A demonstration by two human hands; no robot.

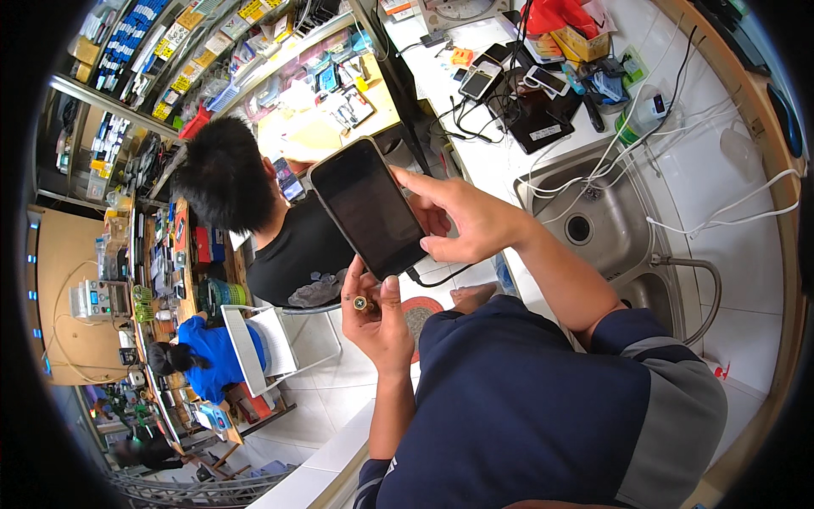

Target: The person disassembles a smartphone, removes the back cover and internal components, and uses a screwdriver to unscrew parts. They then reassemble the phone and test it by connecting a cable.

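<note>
A black smartphone (367, 208) with a dark screen is tilted in front of me. My right hand (466, 216) grips its right edge, thumb near the lower corner and fingers behind. A black cable (441, 278) runs to the phone's bottom end, its plug close to that edge. Just below the phone, my left hand (377, 327) has its fingers curled, with fingertips at the phone's bottom edge. Between them sits a small screwdriver (362, 303), seen end-on as a round gold cap with a cross mark; the rest of it is hidden.
On the right, a white counter (441, 72) carries phones, a black box (536, 123) and tangled cables, beside a steel sink (585, 220). A person in black (297, 246) sits ahead at a bench; another in blue (216, 356) sits farther left near a white chair (263, 348).
</note>
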